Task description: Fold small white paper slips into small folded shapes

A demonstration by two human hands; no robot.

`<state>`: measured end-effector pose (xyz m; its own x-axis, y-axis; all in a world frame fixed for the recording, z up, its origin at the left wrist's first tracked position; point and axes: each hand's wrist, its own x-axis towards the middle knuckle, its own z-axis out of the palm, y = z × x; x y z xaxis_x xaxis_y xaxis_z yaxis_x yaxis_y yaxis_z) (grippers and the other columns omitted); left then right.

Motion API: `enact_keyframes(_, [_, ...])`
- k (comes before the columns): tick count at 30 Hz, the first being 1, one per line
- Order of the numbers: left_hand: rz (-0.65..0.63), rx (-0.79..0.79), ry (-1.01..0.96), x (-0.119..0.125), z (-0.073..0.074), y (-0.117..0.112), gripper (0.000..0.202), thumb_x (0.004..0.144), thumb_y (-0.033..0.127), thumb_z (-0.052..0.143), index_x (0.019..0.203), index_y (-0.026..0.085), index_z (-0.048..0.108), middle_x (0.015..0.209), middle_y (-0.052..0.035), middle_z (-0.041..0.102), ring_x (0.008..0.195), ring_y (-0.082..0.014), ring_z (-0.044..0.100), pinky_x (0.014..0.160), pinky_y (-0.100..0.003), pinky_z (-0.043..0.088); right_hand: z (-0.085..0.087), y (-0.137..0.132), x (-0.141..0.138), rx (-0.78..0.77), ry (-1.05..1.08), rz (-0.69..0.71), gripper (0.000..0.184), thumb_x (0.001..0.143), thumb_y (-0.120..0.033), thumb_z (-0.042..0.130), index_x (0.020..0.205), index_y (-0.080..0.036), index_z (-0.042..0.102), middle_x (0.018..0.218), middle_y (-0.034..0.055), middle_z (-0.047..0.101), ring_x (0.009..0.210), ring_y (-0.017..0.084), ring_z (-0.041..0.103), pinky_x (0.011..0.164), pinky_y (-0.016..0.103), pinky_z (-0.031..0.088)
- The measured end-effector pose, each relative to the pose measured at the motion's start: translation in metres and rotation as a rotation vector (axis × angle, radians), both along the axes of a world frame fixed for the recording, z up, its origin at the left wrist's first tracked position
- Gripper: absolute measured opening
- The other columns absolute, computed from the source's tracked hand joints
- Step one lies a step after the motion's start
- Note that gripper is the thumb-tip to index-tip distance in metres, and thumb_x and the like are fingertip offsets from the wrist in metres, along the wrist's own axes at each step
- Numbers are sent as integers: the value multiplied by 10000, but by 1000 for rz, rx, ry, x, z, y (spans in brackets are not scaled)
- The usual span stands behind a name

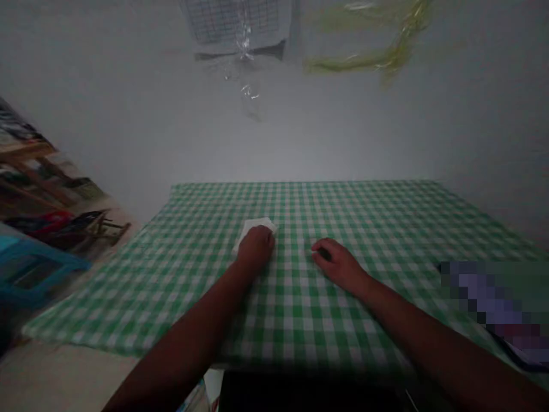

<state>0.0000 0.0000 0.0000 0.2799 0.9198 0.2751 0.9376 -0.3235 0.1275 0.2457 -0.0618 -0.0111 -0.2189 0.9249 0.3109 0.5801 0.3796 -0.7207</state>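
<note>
A green-and-white gingham cloth (300, 217) covers the table. My left hand (256, 247) lies on a white folded piece of paper or napkin (257, 224), covering its near part. Whether those fingers grip it is hidden. To the right, my right hand (337, 264) rests on the cloth with its fingers loosely curled and nothing visible in them. It is apart from the white piece.
A pale wall (274, 137) rises behind the table, with clear plastic and green strands (386, 51) hanging on it. A blue stool (34, 269) and wooden furniture (34, 183) stand to the left. A pixelated patch (493, 303) hides the right side.
</note>
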Motion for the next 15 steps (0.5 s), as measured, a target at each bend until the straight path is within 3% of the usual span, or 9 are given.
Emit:
enact_keyframes(7, [-25,57,-1,0,5,-2,161,919,190,515,885,145,666,951,-111,685,937,-258,608,847,-378,485,2,-2,-8,21,71,21,60,872,-219,546,918,-214,585,912,29,620,851,171,603,787,325,473])
enact_keyframes(15, [-223,96,-59,12,8,-12,126,870,139,593,971,179,657,1015,-51,706,996,-227,600,919,-369,468,3,-4,-12,-20,176,40,128,864,-234,555,990,-222,575,953,37,635,886,178,617,807,346,498])
